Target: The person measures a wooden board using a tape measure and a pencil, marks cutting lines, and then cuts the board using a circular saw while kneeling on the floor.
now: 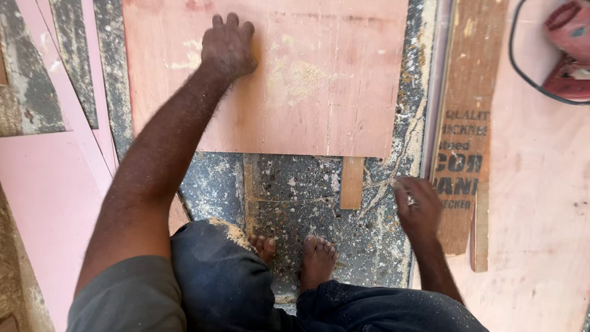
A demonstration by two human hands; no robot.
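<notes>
We press our left hand (228,46), fingers curled, on the plywood sheet (307,80) lying far on the floor (289,203); our right hand (418,206) hovers loose, empty. Sawdust suggests cutting underway.

Our left hand (228,44): bare, no glove, dusted with fine sawdust over the knuckles and back. Our left arm: bare from wrist to upper arm, ending in a short grey sleeve (132,295) with a plain hem. Our right hand (418,206): bare, a ring on one finger, pale dust on the fingers. Our right forearm: bare, no watch or band. Our trousers (227,276): dark blue-black cloth, creased, with a patch of tan sawdust on the left knee. Our feet (316,258): bare, no footwear, toes flecked with dust.
</notes>
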